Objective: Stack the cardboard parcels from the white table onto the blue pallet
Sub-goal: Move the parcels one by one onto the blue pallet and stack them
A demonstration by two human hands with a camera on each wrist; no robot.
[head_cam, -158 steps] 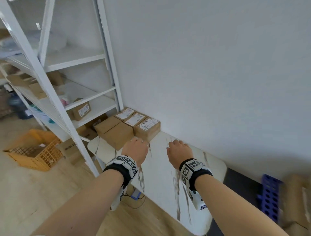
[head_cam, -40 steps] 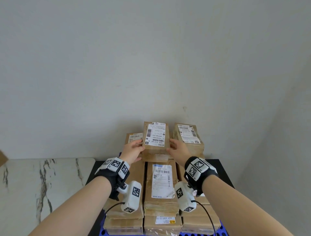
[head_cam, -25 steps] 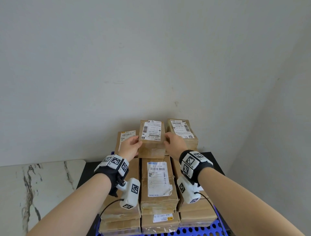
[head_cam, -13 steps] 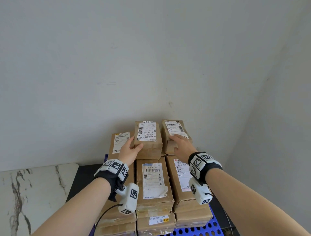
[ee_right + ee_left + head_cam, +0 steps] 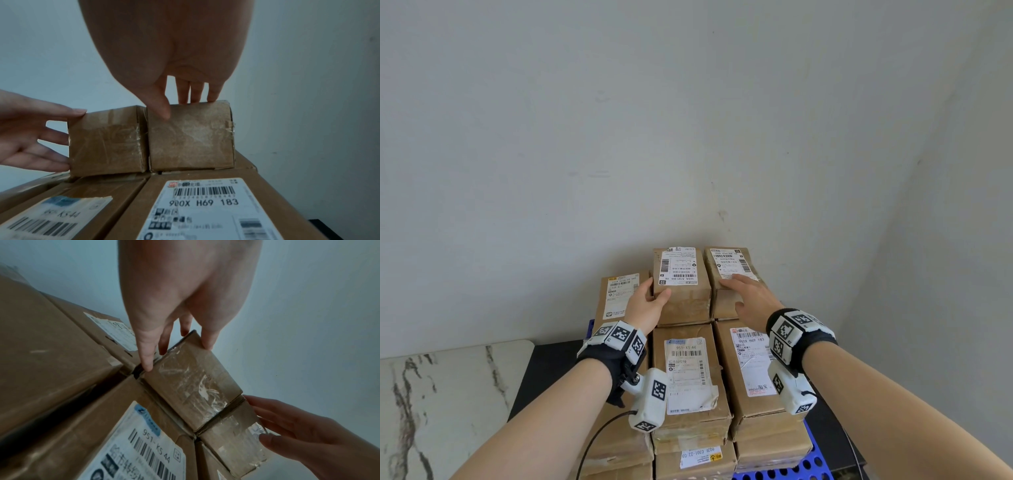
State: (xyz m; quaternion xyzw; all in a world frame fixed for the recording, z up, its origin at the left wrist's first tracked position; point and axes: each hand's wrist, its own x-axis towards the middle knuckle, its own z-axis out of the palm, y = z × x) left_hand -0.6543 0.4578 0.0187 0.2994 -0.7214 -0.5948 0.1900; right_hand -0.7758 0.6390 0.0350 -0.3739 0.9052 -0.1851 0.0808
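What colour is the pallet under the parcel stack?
Blue, with round holes. The pallet shows best in the head view, at the bottom edge.

left hand at the small taped parcel

the left hand (image 5: pixel 185 293) reaches down from the top of the frame onto a small taped parcel (image 5: pixel 193 386), thumb on its near left corner, one fingertip on its top edge, other fingers along its left side. a second small parcel (image 5: pixel 236 446) sits just beside it, touching, and the right hand (image 5: pixel 312 434) comes in from the lower right with straight fingers against that parcel's far side. both small parcels rest on larger cardboard parcels; the nearest, a labelled box (image 5: pixel 131 434), carries a barcode label reading 951-k5 44. a pale wall (image 5: pixel 308 305) fills the background.
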